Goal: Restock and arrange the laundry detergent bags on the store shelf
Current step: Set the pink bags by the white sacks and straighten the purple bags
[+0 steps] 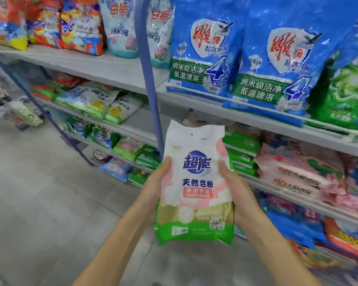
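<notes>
I hold a white, pink and green detergent bag [194, 188] upright in front of the shelves, its printed face toward me. My left hand [155, 188] grips its left edge, thumb on the front. My right hand [236, 190] grips the right edge, thumb also on the front. Behind the bag, grey store shelves [116, 69] run in several tiers. Green bags of the same kind [241, 147] lie stacked on the tier just behind it.
Large blue detergent bags [207, 48] stand on the upper shelf beside a green one [343, 89]. Pink bags [298, 174] are stacked at right. A blue upright post [151, 79] splits the shelving. Grey tiled floor [39, 193] spreads to the left.
</notes>
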A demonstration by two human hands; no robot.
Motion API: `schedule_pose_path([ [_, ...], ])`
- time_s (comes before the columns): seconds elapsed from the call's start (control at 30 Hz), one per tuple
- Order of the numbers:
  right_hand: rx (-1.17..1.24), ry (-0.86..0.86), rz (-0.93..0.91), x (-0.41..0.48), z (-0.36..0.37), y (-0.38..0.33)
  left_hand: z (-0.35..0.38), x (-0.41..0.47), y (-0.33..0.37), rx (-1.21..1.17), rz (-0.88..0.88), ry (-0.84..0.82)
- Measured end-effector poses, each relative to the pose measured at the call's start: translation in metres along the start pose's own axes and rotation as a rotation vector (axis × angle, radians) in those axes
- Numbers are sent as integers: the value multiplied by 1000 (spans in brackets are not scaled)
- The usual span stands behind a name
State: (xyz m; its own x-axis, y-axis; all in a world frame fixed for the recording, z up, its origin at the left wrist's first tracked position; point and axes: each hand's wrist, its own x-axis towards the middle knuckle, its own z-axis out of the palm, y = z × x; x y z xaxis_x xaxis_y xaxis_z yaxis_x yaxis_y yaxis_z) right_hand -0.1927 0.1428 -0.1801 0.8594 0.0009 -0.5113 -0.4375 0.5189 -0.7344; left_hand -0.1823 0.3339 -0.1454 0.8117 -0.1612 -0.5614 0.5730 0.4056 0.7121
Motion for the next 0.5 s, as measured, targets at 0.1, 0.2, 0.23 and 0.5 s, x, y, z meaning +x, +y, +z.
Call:
schedule_pose_path([
  [0.1,62,64,4,11,12,9,-13,23,17,23,-72,-43],
  [0.2,69,93,2,27,19,7,-22,50,31,46,-107,-54],
  [0.23,70,80,-19,33,22,5,-25,59,37,43,-111,-58],
  [0.5,-157,70,-168,70,30,34,-42,130,49,51,-175,-119],
])
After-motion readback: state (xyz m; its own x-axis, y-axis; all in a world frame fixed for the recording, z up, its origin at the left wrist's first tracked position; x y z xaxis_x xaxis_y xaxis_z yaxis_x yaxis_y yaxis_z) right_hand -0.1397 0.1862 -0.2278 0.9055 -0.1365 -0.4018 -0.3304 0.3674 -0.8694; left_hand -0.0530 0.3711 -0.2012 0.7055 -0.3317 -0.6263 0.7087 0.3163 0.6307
